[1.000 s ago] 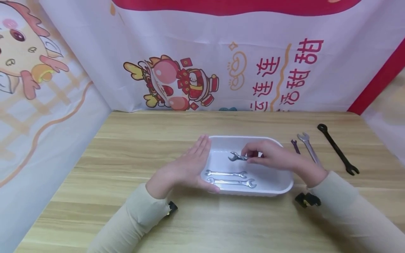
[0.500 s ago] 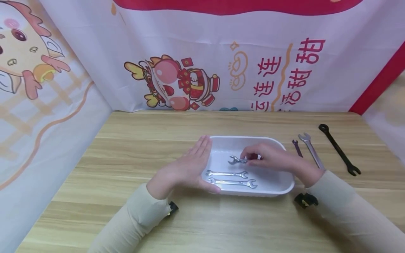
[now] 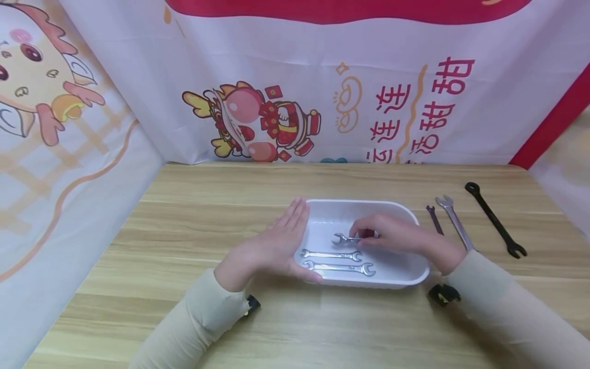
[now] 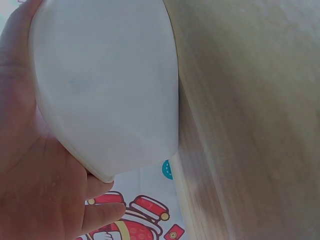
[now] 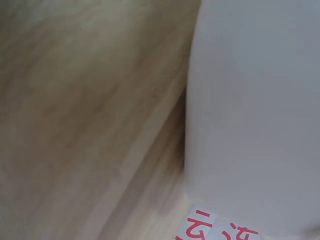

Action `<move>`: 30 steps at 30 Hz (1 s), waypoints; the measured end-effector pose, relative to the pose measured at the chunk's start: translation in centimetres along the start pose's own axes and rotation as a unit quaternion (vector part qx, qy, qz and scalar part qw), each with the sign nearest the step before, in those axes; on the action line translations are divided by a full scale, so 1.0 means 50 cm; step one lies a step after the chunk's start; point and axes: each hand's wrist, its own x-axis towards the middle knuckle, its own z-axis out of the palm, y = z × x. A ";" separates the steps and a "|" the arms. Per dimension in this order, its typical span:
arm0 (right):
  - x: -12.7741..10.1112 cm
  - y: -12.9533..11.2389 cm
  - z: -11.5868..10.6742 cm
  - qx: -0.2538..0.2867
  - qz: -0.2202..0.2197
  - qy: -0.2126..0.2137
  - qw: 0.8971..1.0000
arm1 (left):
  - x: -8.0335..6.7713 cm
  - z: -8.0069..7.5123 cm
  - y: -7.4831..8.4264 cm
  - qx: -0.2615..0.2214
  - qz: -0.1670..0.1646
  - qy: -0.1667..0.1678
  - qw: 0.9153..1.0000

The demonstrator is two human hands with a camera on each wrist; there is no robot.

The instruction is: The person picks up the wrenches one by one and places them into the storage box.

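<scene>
In the head view a white plastic tray [image 3: 400, 266] stands on the wooden table. My left hand [image 3: 272, 250] lies against its left end, fingers straight along the rim and thumb at the near corner. The left wrist view shows that hand [image 4: 42, 165] along the outside of the tray wall [image 4: 107, 85]. Inside the tray my right hand [image 3: 392, 234] pinches a silver open-end wrench [image 3: 340, 239], its jaw pointing left and its far end hidden by the hand. Nearer me in the tray, a smaller wrench [image 3: 331, 254] and a longer wrench [image 3: 339, 267] lie side by side.
Right of the tray lie a small purple wrench [image 3: 434, 219], a silver wrench [image 3: 455, 221] partly behind the right sleeve, and a long black wrench [image 3: 494, 218]. A printed cloth [image 3: 286, 46] hangs behind the table [image 3: 207, 205]. The right wrist view shows mostly tray wall [image 5: 255, 110].
My right hand has lowered the wrench a little toward the tray bottom, closer to the two lying there. The left hand keeps its place at the tray's end.
</scene>
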 end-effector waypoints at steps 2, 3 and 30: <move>0.000 -0.001 0.001 0.005 0.005 -0.003 1.000 | 0.000 0.000 0.000 0.000 0.000 0.001 1.000; -0.001 -0.001 0.001 0.007 0.006 -0.005 1.000 | 0.001 0.001 0.000 0.000 0.000 0.001 1.000; 0.008 0.001 0.015 0.002 0.023 -0.026 0.999 | 0.001 -0.001 -0.007 -0.002 0.002 -0.002 1.000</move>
